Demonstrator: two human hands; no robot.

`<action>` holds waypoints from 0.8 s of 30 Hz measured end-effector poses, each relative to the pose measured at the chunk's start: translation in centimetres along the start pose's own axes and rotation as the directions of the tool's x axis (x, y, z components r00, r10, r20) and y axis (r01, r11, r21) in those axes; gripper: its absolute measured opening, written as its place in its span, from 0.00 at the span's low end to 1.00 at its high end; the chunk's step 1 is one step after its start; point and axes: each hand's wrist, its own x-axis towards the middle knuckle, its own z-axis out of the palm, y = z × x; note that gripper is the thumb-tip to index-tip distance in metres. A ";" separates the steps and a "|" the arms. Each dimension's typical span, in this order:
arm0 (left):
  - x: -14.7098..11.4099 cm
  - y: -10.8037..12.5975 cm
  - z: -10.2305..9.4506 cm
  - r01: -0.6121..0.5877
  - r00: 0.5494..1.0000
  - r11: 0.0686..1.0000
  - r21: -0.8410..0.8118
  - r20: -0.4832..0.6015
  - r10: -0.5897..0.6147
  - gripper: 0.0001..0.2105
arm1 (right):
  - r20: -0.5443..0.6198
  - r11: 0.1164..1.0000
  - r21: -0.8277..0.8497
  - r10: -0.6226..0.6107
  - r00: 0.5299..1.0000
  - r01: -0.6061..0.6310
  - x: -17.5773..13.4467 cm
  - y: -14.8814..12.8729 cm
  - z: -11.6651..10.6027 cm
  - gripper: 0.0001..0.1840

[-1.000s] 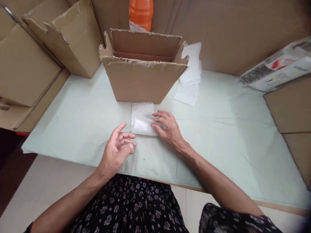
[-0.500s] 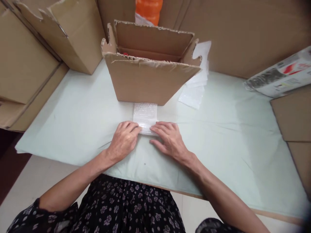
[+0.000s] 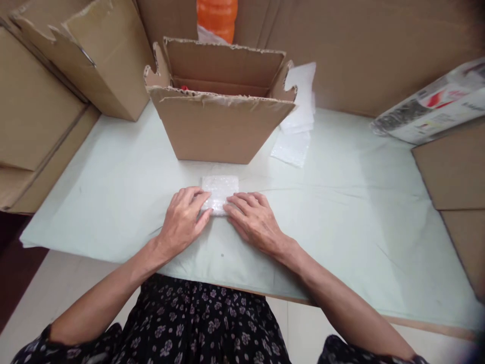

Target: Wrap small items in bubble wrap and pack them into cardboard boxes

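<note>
Shiny, bumpy plastic bubble wrap (image 3: 220, 185), matt, rough-edged cardboard box (image 3: 215, 132), faintly creased matt cloth (image 3: 341, 232)

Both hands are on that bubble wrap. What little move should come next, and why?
Probably turning the near edge of the bubble wrap over, away from the body: the left hand and right hand touch its near part from either side, its far part lies flat beyond them, and some pale cloth separates it from the open cardboard box.
</note>
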 end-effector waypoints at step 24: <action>-0.6 -0.6 0.1 0.075 0.992 0.969 -0.236 0.117 -0.048 0.16 | 0.174 0.936 0.284 0.164 0.971 -0.209 0.8 0.3 -0.4 0.16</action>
